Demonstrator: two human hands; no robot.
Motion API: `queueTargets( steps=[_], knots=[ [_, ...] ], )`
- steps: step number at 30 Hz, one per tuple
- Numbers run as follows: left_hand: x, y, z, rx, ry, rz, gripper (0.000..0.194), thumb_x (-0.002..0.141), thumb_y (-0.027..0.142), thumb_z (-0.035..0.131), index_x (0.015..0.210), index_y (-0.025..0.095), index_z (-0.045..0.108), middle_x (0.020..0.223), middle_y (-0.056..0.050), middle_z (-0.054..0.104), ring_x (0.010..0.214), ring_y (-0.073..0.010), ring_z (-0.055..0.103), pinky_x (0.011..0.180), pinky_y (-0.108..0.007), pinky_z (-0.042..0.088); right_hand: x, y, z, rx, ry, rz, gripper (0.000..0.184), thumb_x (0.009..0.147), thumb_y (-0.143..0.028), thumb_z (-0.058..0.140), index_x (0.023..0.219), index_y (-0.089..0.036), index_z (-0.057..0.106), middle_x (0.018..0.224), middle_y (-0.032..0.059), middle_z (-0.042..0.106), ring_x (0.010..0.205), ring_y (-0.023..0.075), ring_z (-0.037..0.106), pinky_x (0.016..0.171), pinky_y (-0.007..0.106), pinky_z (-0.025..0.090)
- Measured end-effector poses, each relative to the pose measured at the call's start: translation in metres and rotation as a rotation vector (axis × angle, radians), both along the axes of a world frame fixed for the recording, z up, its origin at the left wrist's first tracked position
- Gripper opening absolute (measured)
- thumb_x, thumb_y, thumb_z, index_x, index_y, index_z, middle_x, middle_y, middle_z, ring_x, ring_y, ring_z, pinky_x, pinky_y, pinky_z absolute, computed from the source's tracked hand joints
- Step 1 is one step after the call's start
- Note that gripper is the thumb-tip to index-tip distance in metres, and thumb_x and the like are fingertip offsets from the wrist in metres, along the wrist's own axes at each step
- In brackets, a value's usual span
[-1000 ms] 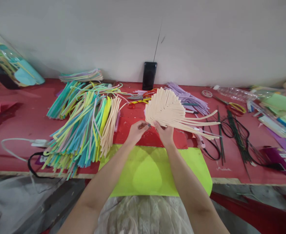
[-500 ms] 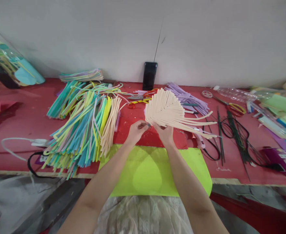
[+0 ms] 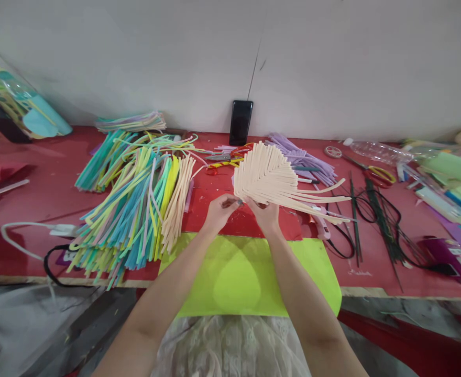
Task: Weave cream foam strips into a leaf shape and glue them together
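Note:
A broad leaf of cream pipe cleaners [image 3: 265, 173], laid side by side in a V pattern, is held up over the red board [image 3: 202, 209]. Several loose pipe-cleaner ends trail from it to the right. My right hand [image 3: 265, 213] grips the leaf's lower edge, thumb in front and other fingers partly hidden. Beside it, my left hand [image 3: 219, 210] pinches at the leaf's lower left corner; exactly which strand lies between those fingertips is too small to tell. Left of my hands lies a bunch of cream pipe cleaners [image 3: 178, 201].
Multicoloured pipe cleaners [image 3: 124, 209] heap at the left, purple ones [image 3: 303, 159] behind the leaf. A phone [image 3: 241, 123] leans on the wall. Scissors [image 3: 380, 175], dark green stems [image 3: 383, 225] and a pink glue gun [image 3: 321, 224] lie right. A yellow-green sheet [image 3: 238, 277] hangs over the front edge.
My hands and the leaf have hardly moved. At the far left, a pale strip now shows on the table, and a blurred brown shape has come in at the edge.

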State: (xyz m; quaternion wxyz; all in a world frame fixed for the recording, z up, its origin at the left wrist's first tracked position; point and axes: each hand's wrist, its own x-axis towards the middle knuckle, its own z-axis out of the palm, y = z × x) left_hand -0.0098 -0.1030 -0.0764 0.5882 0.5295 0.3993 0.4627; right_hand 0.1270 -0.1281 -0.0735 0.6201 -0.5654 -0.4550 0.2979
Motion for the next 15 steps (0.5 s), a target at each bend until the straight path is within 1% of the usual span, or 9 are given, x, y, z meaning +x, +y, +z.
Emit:
queueTargets(
  steps=[4, 10, 15],
  knots=[
    [0.0002, 0.0012, -0.0024, -0.012, -0.008, -0.004, 0.019, 0.068, 0.033, 0.071, 0.077, 0.018, 0.065, 0.077, -0.003, 0.069, 0.075, -0.0160, 0.065, 0.077, -0.031, 0.049, 0.0007, 0.0001, -0.0011, 0.006, -0.002, -0.008, 0.037, 0.065, -0.037, 0.075, 0.095, -0.017, 0.070, 0.088, 0.0074, 0.073, 0.086, 0.0219, 0.067, 0.078, 0.035, 0.055],
    [0.0017, 0.0003, -0.0045, -0.073, -0.029, -0.047, 0.025, 0.063, 0.032, 0.075, 0.080, 0.017, 0.066, 0.079, -0.002, 0.071, 0.075, -0.0151, 0.065, 0.075, -0.030, 0.050, 0.0005, -0.0003, -0.0028, 0.013, 0.015, -0.008, 0.042, 0.066, -0.040, 0.074, 0.100, -0.017, 0.070, 0.096, 0.0085, 0.073, 0.090, 0.0229, 0.068, 0.084, 0.038, 0.054],
    [0.0037, -0.0012, -0.0052, -0.123, -0.061, -0.068, 0.028, 0.060, 0.034, 0.078, 0.078, 0.016, 0.066, 0.076, -0.003, 0.071, 0.071, -0.0151, 0.065, 0.076, -0.031, 0.051, -0.0009, -0.0006, -0.0034, 0.011, 0.008, -0.002, 0.045, 0.066, -0.042, 0.073, 0.103, -0.017, 0.070, 0.094, 0.0081, 0.074, 0.090, 0.0241, 0.068, 0.084, 0.040, 0.054]
  ],
)
